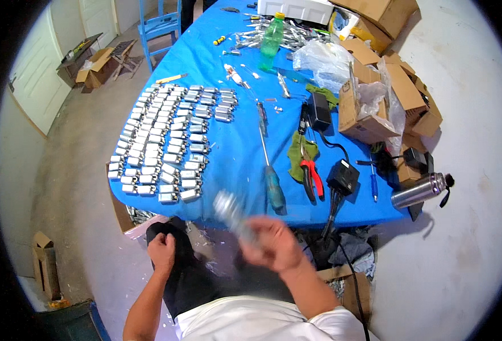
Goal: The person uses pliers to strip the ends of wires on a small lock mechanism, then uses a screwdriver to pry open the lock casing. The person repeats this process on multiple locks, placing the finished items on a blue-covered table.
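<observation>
My right hand [272,244] is held up in front of the table's near edge, its fingers closed round a silvery, elongated thing [228,208]. That thing is smeared by motion, so its kind cannot be made out. Lower left, my left hand [162,251] rests on my dark-trousered knee, curled into a loose fist with nothing showing in it. Rows of small silver motors [168,142] lie on the left part of the blue-covered table [228,165]. A long screwdriver with a teal handle [274,190] lies beyond my right hand, beside red-and-black pliers [311,173] on a green cloth.
Black power adapters [343,176] with cables, a blue pen-like tool [374,182] and a steel flask [421,191] are on the right. Farther off stand a green bottle [272,42], a heap of silvery parts [245,37] and opened cardboard boxes [364,113]. A blue chair [159,28] stands behind.
</observation>
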The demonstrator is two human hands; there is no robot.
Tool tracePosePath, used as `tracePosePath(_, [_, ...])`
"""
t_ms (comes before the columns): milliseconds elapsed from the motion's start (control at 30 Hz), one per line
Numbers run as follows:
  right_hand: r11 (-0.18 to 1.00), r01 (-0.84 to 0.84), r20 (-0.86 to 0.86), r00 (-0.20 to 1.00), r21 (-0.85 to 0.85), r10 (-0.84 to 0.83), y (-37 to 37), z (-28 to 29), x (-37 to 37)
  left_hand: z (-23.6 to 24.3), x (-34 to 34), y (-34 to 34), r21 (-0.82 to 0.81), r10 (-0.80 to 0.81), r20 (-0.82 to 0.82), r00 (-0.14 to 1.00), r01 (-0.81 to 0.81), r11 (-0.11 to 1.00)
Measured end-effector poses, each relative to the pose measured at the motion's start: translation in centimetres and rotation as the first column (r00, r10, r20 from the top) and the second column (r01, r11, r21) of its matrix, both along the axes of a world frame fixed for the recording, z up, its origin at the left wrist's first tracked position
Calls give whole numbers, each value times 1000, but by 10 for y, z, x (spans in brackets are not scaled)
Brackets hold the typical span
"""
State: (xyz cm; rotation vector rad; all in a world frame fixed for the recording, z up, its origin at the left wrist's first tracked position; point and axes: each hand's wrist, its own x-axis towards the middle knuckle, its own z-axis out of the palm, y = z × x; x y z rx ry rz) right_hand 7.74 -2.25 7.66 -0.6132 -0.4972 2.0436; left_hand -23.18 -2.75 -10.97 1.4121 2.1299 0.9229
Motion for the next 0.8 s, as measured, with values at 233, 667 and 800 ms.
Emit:
tracePosePath(233, [903, -260, 0, 961, -343, 277, -113, -75, -6, 45, 43, -63, -398, 413, 910, -14, 243, 884])
tracePosePath(667, [844, -518, 742, 509, -141, 437, -74, -56, 58, 68, 96, -80, -334, 155, 938, 309, 692, 640])
tracePosePath(800, [862, -505, 832, 492, 33, 256, -61, -57, 57, 83, 126, -92, -387, -52, 880, 472, 776, 499])
